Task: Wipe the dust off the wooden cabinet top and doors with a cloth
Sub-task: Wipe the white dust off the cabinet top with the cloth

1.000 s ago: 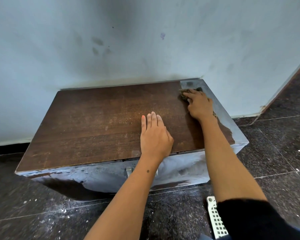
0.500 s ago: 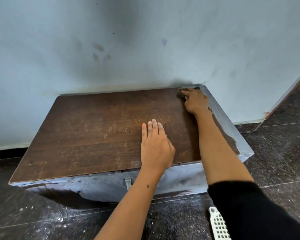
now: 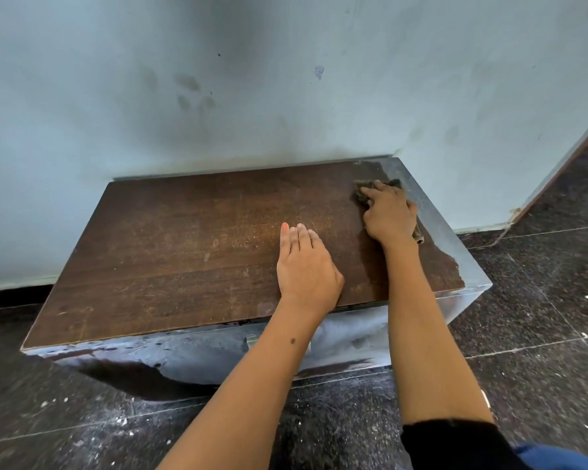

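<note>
1. Locate the cloth [image 3: 362,193]. It lies on the far right corner of the cabinet top [image 3: 190,239], flattened under your right hand [image 3: 387,215], with a bunched end showing by the wrist.
2. Confirm grip: the right hand presses the cloth down with fingers spread over it, not pinching it up.
3. Note the left hand [image 3: 306,269]. It rests flat and empty, fingers together, near the front edge at mid-width, bracing only.
4. Read the key relation: the top's long axis runs left to right, and nearly all unwiped wood, dusty at the centre, lies to the left of the cloth.
5. Judgement: stroke leftward along that axis; the left hand sits in that path and will likely need lifting.
6. The doors [image 3: 201,354] below appear untouched.
</note>
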The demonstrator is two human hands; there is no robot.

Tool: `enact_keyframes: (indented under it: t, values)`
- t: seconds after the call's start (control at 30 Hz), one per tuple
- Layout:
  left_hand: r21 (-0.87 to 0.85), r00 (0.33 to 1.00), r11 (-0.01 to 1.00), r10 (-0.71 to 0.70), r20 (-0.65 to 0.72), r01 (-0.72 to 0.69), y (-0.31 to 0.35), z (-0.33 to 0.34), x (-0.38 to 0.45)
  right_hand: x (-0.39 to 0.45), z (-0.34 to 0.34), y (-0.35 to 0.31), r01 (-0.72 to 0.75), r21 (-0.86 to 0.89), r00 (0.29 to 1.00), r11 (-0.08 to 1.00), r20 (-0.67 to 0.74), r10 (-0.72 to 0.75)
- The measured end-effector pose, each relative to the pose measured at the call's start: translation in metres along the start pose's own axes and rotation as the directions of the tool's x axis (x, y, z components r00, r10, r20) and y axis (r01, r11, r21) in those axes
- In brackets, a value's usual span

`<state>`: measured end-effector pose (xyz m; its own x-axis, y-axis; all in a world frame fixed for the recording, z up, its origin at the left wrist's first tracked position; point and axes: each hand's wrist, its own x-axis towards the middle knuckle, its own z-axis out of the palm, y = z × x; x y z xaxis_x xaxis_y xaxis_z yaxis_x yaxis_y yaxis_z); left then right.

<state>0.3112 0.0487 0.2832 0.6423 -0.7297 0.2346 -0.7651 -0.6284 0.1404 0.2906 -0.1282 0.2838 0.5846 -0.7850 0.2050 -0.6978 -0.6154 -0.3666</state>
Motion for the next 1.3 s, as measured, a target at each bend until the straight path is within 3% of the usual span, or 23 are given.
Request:
enact_keyframes:
  t: [0.27,0.43,0.63,0.77,0.9,1.1,1.3]
  values:
    - [-0.054,0.998,0.998,-0.044,-0.038,0.042,0.003,0.006,0.001,0.062,0.005,-0.008,0.051,-0.037,0.996,0.998,0.069,-0.048]
    - [-0.012,0.999,0.999,-0.033,-0.030,0.033,0.004,0.007,0.003,0.091,0.010,-0.025,-0.002,-0.063,0.996,0.998,0.091,0.008]
    - [0.010,1.000,1.000,-0.015,-0.026,0.016,0.000,0.005,0.002,0.102,0.011,-0.021,0.195,-0.109,0.972,0.975,0.154,-0.177]
    - [-0.005,1.000,1.000,-0.023,-0.017,0.023,0.001,0.005,0.001,0.112,-0.002,0.014,0.083,-0.156,0.989,0.984,0.132,-0.062]
    - [0.000,0.999,1.000,-0.021,-0.025,0.021,0.003,0.004,0.001,0.109,0.002,0.003,0.025,-0.235,0.994,0.972,0.107,0.000]
    - [0.007,0.999,1.000,-0.025,-0.028,0.025,0.001,0.005,0.002,0.102,0.013,-0.025,0.252,-0.204,0.959,0.946,0.181,-0.217]
    - [0.006,0.999,1.000,-0.024,-0.032,0.024,0.001,0.005,0.001,0.100,0.002,0.005,0.127,-0.138,0.984,0.982,0.141,-0.108]
